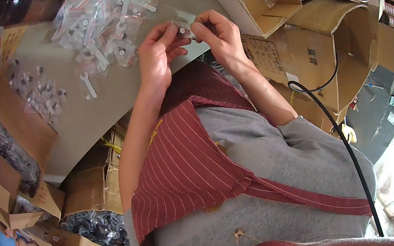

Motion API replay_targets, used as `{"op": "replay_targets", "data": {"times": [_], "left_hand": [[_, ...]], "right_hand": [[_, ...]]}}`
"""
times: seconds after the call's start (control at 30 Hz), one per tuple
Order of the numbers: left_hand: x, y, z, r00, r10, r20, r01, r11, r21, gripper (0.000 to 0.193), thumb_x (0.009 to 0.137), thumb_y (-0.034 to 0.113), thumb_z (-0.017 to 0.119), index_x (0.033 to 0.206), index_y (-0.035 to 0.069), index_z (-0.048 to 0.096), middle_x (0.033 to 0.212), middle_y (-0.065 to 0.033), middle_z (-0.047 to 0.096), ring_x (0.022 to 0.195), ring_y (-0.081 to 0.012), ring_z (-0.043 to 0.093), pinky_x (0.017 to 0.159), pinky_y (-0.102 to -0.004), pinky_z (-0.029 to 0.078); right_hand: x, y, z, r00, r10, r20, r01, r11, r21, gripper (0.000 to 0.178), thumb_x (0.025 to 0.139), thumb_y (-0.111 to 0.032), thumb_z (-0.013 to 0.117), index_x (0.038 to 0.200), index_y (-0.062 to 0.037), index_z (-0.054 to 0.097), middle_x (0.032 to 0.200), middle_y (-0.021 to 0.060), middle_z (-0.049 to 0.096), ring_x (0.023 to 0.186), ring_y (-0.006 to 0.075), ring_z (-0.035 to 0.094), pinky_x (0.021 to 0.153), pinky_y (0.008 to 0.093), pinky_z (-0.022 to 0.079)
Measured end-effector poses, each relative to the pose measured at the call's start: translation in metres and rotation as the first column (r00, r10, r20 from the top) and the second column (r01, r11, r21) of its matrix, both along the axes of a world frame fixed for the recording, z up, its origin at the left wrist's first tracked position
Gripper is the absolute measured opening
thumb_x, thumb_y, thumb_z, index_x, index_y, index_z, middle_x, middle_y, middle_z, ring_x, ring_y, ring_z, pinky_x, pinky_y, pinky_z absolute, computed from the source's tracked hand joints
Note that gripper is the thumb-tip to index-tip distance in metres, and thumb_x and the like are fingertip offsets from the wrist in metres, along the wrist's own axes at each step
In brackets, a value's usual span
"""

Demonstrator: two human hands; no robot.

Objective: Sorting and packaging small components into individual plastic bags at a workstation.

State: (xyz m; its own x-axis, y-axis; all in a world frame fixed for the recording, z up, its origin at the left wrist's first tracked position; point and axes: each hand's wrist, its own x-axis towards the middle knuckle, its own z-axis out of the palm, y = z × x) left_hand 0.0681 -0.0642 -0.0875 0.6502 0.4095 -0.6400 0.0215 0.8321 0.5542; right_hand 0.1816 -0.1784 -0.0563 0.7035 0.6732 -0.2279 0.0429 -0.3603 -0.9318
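Over the table edge I hold a small clear plastic bag (183,31) with little metal parts in it. My left hand (157,51) pinches its left side between thumb and fingers. On its right side, the fingers of my right hand (219,34) are closed on the bag. Beyond my left hand lies a heap of clear zip bags (97,22) holding small open-ended wrenches and hardware. One flat wrench (88,85) rests apart from the heap, nearer me. Further left, several small bags of dark and silver parts (39,93) are spread out.
The grey table (86,124) runs under the bags. A cardboard tray (287,4) with several small bags stands at the right, above a large open carton (314,57). Cartons of dark packed parts (97,227) sit at the lower left. A black cable (338,129) hangs at my right.
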Motion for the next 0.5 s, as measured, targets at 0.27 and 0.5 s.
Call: {"op": "replay_targets", "data": {"times": [0.27,0.5], "left_hand": [[0.0066,-0.0019,0.002,0.991,-0.096,-0.092,0.102,0.993,0.06,0.029,0.096,0.029,0.065,0.092,0.001,0.061,0.074,-0.0146,0.07,0.06,-0.0198,0.068,0.042,-0.0245,0.045],[0.0087,-0.0004,0.0072,0.981,-0.114,-0.16,0.125,0.99,0.059,0.049,0.101,0.044,0.051,0.103,-0.003,0.061,0.083,-0.0183,0.072,0.064,-0.0207,0.068,0.048,-0.0269,0.048]], "right_hand": [[0.0001,0.0013,0.0026,0.998,-0.056,-0.02,0.056,0.998,0.04,0.019,0.09,-0.016,0.065,0.091,0.0033,0.061,0.078,0.0109,0.063,0.067,0.0155,0.065,0.063,0.0296,0.05],[0.0024,0.0019,0.0004,0.989,-0.1,-0.105,0.109,0.99,0.089,0.017,0.091,-0.013,0.065,0.092,0.0033,0.06,0.075,0.0092,0.063,0.066,0.0112,0.064,0.06,0.026,0.049]]}}
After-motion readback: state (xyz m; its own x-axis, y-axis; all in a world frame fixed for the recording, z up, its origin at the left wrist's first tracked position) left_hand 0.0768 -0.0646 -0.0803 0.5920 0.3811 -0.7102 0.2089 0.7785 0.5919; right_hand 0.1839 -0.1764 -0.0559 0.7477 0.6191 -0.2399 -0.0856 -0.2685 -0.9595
